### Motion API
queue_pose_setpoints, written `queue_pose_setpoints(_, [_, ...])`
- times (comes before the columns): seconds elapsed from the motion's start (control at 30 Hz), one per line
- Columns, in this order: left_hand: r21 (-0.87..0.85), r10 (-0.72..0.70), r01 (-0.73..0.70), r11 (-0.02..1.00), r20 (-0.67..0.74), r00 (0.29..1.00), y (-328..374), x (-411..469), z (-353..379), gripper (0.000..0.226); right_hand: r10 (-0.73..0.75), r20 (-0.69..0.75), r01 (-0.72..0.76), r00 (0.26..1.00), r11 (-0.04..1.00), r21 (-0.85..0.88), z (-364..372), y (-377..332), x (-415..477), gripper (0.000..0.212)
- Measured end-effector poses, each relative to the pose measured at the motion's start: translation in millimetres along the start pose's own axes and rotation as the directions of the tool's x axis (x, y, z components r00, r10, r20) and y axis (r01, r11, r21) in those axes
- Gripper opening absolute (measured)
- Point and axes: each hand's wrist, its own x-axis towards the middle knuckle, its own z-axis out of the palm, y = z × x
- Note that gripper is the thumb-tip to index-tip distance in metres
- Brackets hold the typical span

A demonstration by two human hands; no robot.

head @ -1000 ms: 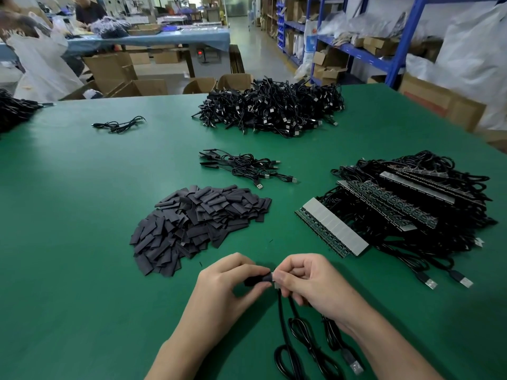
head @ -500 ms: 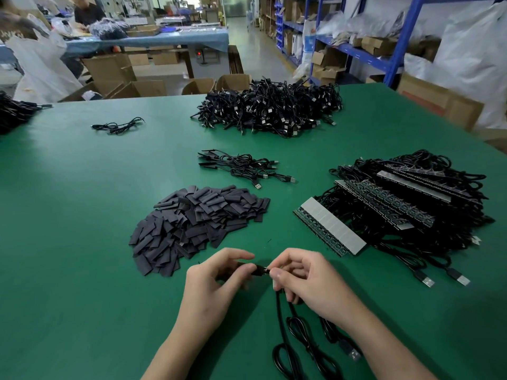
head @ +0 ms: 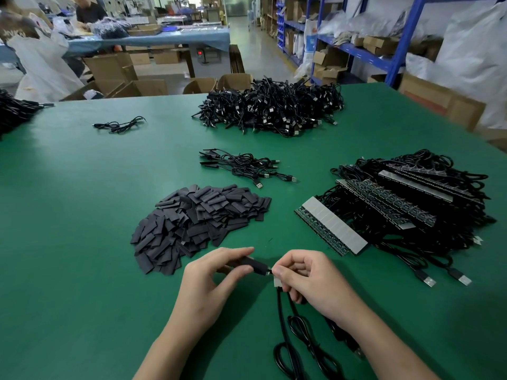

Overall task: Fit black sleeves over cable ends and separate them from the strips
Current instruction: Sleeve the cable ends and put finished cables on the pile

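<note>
Sleeve (head: 253, 265) now exposed between grips: left hand (head: 216, 281) pinches it, right hand (head: 310, 278) the cable (head: 280, 311).

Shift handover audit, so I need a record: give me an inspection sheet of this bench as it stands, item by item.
Surface: green table, work laid out in separate groups.
Job's things: sleeve pile left of centre; strip stack with cables attached, on the right.
Clutter: nothing seen.
Grippers: left hand pinches a black sleeve; right hand pinches the cable end meeting it.
Cables: large heap at the far edge; small group mid-table; loose bundle far left; held cable loops toward the near edge.
Surroundings: cardboard boxes, blue shelving, another workbench behind.
</note>
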Motion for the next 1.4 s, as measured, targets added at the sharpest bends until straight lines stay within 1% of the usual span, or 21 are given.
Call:
queue_pose_setpoints(0.17, [-0.087,-0.041,0.044,0.995,0.029,0.999,-1.5,-0.8,-0.7,0.017,-0.001,-0.004,0.001,1.0,1.0,-0.011,0.5,-0.7,-0.7,0.014])
queue_pose_setpoints(0.23, [-0.119,-0.031,0.039,0.992,0.068,0.997,-0.2,-1.4,0.1,0.019,-0.004,-0.007,0.004,1.0,1.0,-0.02,1.2,-1.2,-1.3,0.014])
queue_pose_setpoints(0.33, [-0.119,0.003,0.009,0.993,0.105,0.994,2.2,-1.1,0.1,0.025,-0.006,-0.005,0.006,1.0,1.0,-0.029,0.7,-2.2,-1.6,0.015])
queue_pose_setpoints(0.57, [-0.095,-0.001,0.01,0.995,0.098,0.995,0.2,-1.9,-0.3,0.022,-0.01,-0.002,0.01,1.0,0.999,-0.041,1.1,-2.9,-2.5,0.017])
queue_pose_setpoints(0.97, [-0.123,-0.018,0.028,0.992,0.087,0.996,1.0,-2.8,1.2,0.018,-0.017,0.006,0.018,1.0,0.999,-0.039,2.0,-2.8,-4.0,0.017])
queue_pose_setpoints(1.2, [-0.188,-0.083,0.091,0.978,0.048,0.995,0.6,-3.4,4.4,0.019,-0.092,0.0,0.092,0.996,0.994,-0.052,6.0,-3.0,-3.9,0.014])
queue_pose_setpoints(1.4, [-0.163,-0.073,0.083,0.983,0.065,0.995,1.3,-4.2,4.6,0.023,-0.138,-0.033,0.134,0.99,0.985,-0.108,7.6,-3.3,-5.8,0.015])
